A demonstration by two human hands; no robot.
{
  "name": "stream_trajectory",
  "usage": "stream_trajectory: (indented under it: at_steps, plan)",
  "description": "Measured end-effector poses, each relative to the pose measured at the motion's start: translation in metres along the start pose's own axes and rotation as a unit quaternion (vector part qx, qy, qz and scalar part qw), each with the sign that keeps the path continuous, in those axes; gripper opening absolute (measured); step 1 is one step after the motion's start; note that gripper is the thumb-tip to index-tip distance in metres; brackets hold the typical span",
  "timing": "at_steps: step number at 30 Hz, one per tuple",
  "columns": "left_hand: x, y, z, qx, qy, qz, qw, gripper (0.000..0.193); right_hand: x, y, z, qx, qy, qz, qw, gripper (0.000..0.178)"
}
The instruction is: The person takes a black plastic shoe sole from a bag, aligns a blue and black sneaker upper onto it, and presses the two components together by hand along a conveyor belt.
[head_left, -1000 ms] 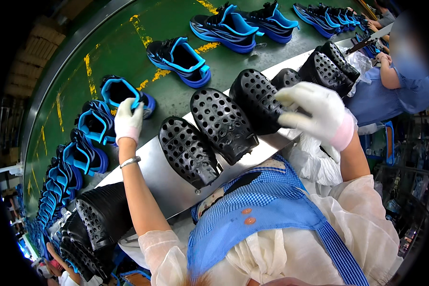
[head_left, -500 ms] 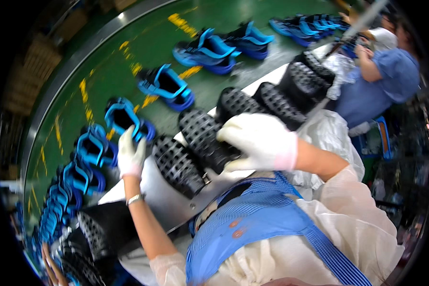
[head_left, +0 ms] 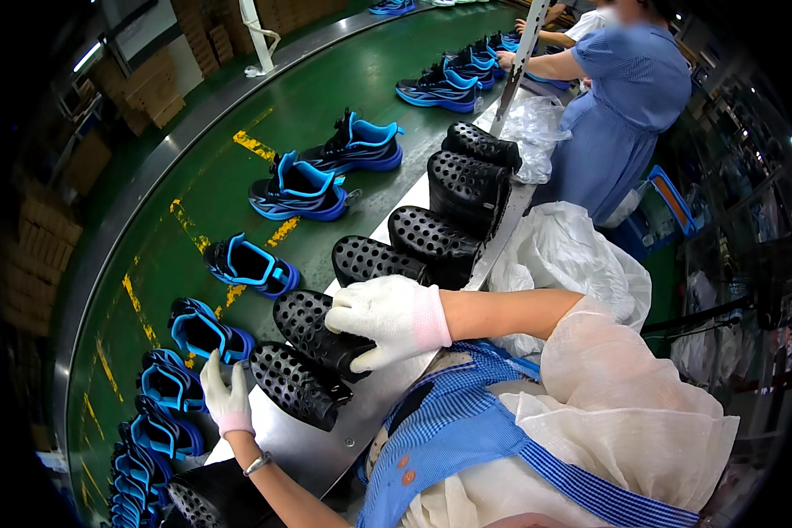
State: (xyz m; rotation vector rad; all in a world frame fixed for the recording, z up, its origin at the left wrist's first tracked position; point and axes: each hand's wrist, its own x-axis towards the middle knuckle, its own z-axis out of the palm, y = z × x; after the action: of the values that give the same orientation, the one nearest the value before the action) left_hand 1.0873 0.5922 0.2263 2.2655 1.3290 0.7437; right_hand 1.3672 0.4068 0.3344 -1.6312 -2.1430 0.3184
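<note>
My right hand (head_left: 389, 319), in a white glove with a pink cuff, is closed over the end of a black perforated shoe last (head_left: 306, 319). That last lies beside another one (head_left: 289, 380) on a metal shelf (head_left: 326, 451). My left hand (head_left: 227, 398), gloved the same way, has its thumb and fingers apart and holds nothing. Its fingertips are close to a black and blue sneaker (head_left: 204, 333) on the green conveyor (head_left: 180, 255); whether they touch it I cannot tell.
More perforated lasts (head_left: 436, 231) line the shelf to the right. Sneakers (head_left: 301, 189) stand along the conveyor. A white plastic bag (head_left: 572, 255) hangs beside my right arm. A co-worker in blue (head_left: 629, 97) stands at the far right, next to a metal post (head_left: 517, 66).
The whole view has shifted. My right hand has come further onto the last and closed on it. My left hand has drawn slightly back from the nearby sneaker, fingers still apart.
</note>
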Motion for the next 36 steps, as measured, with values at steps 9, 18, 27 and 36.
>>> stream_trajectory:
  at_steps: [9,18,27,36]
  plan:
    - [-0.004,-0.003,0.005,-0.022,0.005,-0.010,1.000,0.043,-0.004,0.006,0.000,0.002,0.009,0.007,1.000,0.040]
    - [0.000,0.021,-0.011,-0.037,0.095,-0.001,0.995,0.044,0.005,-0.004,-0.042,0.065,0.060,0.008,0.996,0.031]
    - [-0.013,0.079,-0.035,-0.753,-0.141,-0.016,0.643,0.090,0.084,-0.034,-0.019,0.109,0.153,-0.213,0.959,0.036]
    - [-0.014,0.079,-0.035,-0.724,-0.050,0.032,0.687,0.070,0.121,-0.042,-0.002,0.143,-0.042,-0.136,0.979,0.045]
